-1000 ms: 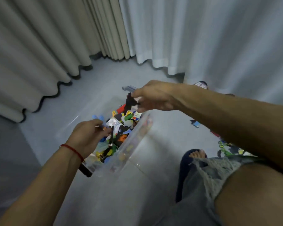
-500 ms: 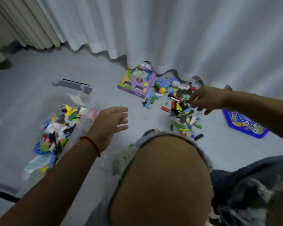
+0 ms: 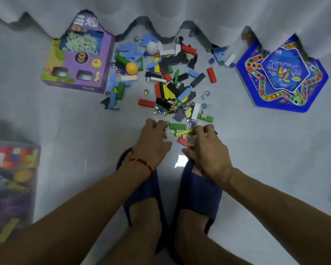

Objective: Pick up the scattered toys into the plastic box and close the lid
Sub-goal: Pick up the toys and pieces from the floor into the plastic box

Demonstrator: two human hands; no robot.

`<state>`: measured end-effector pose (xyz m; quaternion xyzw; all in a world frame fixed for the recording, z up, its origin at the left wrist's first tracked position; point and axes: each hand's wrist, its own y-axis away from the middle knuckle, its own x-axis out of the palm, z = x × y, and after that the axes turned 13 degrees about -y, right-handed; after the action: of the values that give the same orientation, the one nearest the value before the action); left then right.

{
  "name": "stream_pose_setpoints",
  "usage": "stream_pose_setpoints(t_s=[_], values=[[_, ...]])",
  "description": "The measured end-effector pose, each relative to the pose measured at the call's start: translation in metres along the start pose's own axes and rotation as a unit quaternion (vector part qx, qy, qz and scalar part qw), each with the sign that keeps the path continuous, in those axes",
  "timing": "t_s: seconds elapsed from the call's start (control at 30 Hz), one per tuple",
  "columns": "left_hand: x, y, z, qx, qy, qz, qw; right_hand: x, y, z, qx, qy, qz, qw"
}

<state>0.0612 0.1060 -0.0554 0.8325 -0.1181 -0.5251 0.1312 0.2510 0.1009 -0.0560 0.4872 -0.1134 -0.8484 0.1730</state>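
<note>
Scattered toys [image 3: 168,87] lie in a pile on the grey floor by the curtain: coloured blocks, foam pieces, glass marbles, an orange ball [image 3: 131,68] and a white ball [image 3: 152,48]. Both hands reach down to the near edge of the pile. My left hand [image 3: 153,142] has its fingers curled onto the floor beside a green block [image 3: 177,126]; what lies under them is hidden. My right hand [image 3: 204,148] curls its fingers round small pieces next to a red block [image 3: 182,141] and a yellow stick [image 3: 182,132]. The clear plastic box [image 3: 35,169], blurred and part-filled with toys, stands at the left edge.
A purple cardboard toy box [image 3: 78,60] lies left of the pile and a blue hexagonal game board [image 3: 283,77] lies right of it. The white curtain [image 3: 180,10] hangs along the far side. My feet in dark blue slippers [image 3: 199,190] stand just behind the hands.
The view swung from the plastic box to the toy pile. Both hands left the box, came down to the pile's near edge, and the right hand closed over small pieces.
</note>
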Motion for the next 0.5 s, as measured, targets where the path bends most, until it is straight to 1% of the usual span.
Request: stream_pose_setpoints(t_s=[0.1,0.23,0.37,0.5], values=[[0.023,-0.009,0.001,0.024,-0.03,-0.029,0.999,0.011,-0.005,-0.004,-0.011,-0.035,-0.045,0.998],[0.036,-0.014,0.0,0.041,-0.022,-0.073,0.996,0.02,-0.01,-0.001,-0.039,-0.046,-0.071,0.996],[0.04,-0.017,-0.004,0.068,-0.001,-0.08,0.994,0.027,-0.016,0.0,-0.077,-0.04,-0.062,0.994],[0.04,-0.022,-0.002,0.06,0.0,-0.079,0.995,0.023,-0.026,-0.007,-0.126,-0.013,-0.032,0.991]])
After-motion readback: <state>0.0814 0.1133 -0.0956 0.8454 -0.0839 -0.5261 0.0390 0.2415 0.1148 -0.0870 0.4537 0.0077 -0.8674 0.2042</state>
